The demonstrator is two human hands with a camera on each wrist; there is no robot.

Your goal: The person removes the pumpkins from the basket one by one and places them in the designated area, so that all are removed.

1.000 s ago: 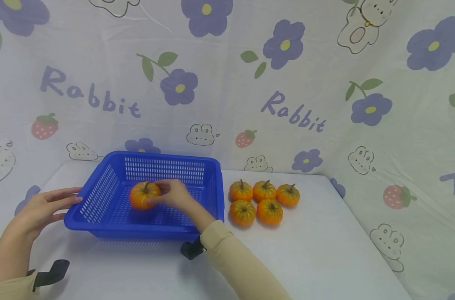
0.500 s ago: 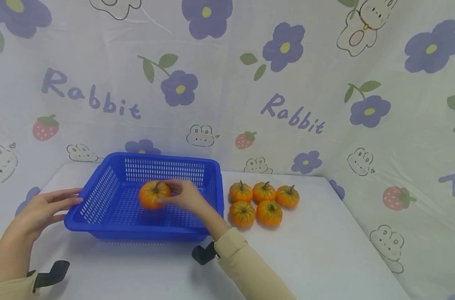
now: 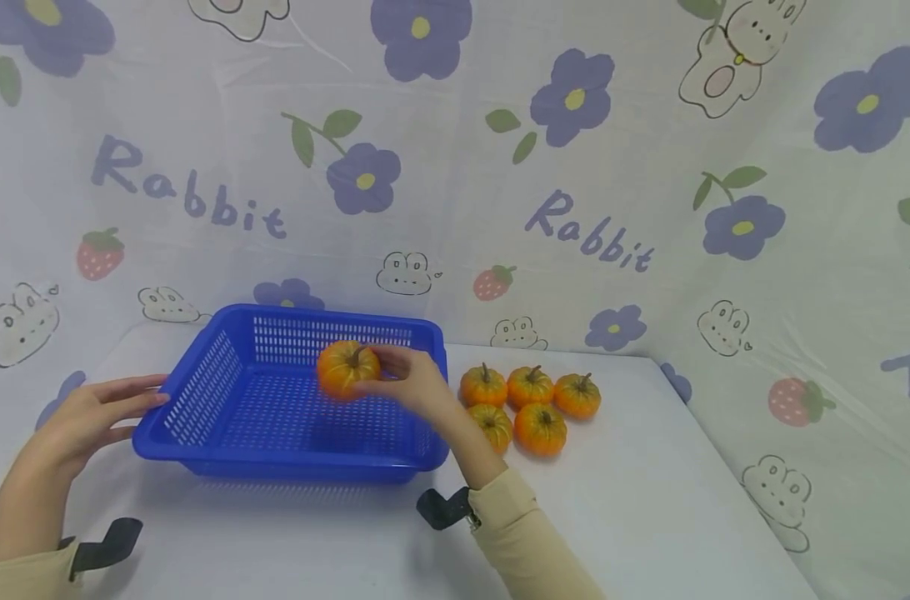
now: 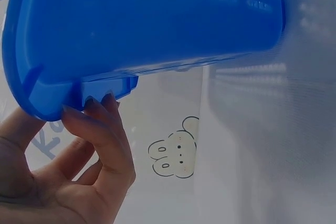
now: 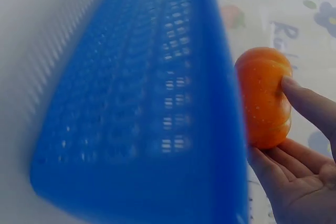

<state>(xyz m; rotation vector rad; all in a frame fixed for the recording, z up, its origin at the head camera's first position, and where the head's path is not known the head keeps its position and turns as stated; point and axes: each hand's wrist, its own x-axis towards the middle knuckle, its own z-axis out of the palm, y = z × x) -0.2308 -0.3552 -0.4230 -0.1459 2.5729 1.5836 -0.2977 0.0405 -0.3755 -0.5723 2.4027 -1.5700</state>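
My right hand [image 3: 417,383] holds a small orange pumpkin [image 3: 342,370] between thumb and fingers, raised over the right part of a blue plastic basket [image 3: 275,464]. In the right wrist view the thumb presses the side of the pumpkin [image 5: 264,98], with fingers under it, just past the basket rim [image 5: 223,77]. At the basket's left end, my left hand [image 3: 76,425] grips the rim. The left wrist view shows its curled fingers [image 4: 105,140] under the lip. No other pumpkin shows on the slotted basket floor.
Right of the basket, several more small pumpkins [image 3: 540,429] sit in two rows on the white table [image 3: 650,500]. My right forearm overlaps one of them. A white cloth [image 3: 455,208] printed with flowers and rabbits hangs behind and along the right side.
My right hand has lifted the pumpkin from low in the basket and carried it up and to the right. The left hand and the basket stay in place.
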